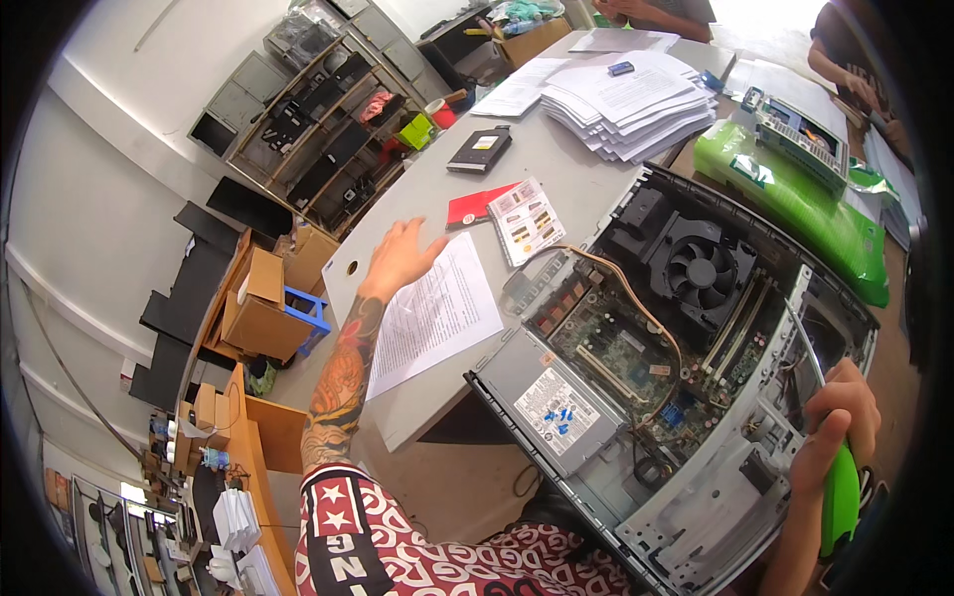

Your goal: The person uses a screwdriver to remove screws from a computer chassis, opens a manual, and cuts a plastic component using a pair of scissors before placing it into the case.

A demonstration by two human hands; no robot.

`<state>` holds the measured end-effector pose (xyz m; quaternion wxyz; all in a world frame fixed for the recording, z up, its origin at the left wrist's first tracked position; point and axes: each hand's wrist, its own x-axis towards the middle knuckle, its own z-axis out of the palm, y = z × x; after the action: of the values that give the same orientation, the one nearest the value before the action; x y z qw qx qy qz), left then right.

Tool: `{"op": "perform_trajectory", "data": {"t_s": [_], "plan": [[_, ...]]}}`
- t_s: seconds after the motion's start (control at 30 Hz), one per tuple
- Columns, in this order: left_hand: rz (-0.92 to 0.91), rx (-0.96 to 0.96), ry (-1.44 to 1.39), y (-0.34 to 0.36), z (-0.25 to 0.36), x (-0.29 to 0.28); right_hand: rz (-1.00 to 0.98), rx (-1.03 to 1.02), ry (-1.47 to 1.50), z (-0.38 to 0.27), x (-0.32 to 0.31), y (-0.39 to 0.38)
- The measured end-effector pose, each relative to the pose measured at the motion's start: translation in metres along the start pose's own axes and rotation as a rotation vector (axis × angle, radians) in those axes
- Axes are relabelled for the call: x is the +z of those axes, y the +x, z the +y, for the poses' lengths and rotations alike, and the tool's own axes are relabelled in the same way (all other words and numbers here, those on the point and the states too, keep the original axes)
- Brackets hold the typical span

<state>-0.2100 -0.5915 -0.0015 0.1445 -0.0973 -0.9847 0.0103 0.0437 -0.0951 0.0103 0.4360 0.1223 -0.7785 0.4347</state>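
My left hand (405,258) reaches out over the grey table with its fingers apart, holding nothing, just above the far end of a printed sheet (437,318). At the lower right, my right hand (840,422) is closed round a screwdriver (843,502) with a green handle. Its thin metal shaft points up and away over the case's right side. An opened desktop computer case (636,477) lies tilted in front of me. Inside it are a black cooling fan (693,270), a green circuit board (621,343) and a silver power supply (556,407) with a white label.
Beyond the case lie a small printed booklet (527,221), a red card (477,205) and a black disc drive (480,149). A tall paper stack (631,104) stands farther back. At right is a green plastic package (785,199) under a metal drive part (803,144). Two people work across the table.
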Motion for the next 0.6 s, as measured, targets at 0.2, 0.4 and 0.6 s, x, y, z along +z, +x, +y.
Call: {"op": "perform_trajectory", "data": {"t_s": [0.2,0.4,0.6], "plan": [[-0.483,-0.2,-0.071,-0.036,-0.035,-0.015,-0.027,-0.004,0.008,0.001,-0.003,0.004],[-0.28,-0.074,-0.648,0.018,0.002,-0.103,0.052,0.046,0.08,-0.006,-0.005,0.003],[-0.586,0.518,-1.697,0.053,0.177,-0.119,0.144,-0.153,0.096,0.003,0.002,0.001]]}}
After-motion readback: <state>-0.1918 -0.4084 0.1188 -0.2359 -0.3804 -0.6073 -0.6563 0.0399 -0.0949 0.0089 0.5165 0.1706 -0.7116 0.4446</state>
